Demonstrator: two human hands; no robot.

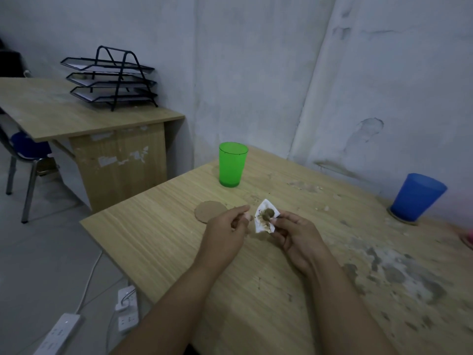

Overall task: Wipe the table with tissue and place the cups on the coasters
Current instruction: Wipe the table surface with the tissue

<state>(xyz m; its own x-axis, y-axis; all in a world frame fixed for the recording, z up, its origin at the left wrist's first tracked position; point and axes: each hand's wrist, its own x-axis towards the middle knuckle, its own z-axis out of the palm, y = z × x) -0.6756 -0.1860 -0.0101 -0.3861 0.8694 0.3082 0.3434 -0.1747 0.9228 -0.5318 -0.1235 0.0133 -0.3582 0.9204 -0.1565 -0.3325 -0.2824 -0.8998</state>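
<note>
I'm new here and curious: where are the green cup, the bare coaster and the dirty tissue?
green cup [232, 167], head view, middle of its side wall.
coaster [207, 210], head view, its flat top.
tissue [266, 218], head view, its brown stain.
</note>
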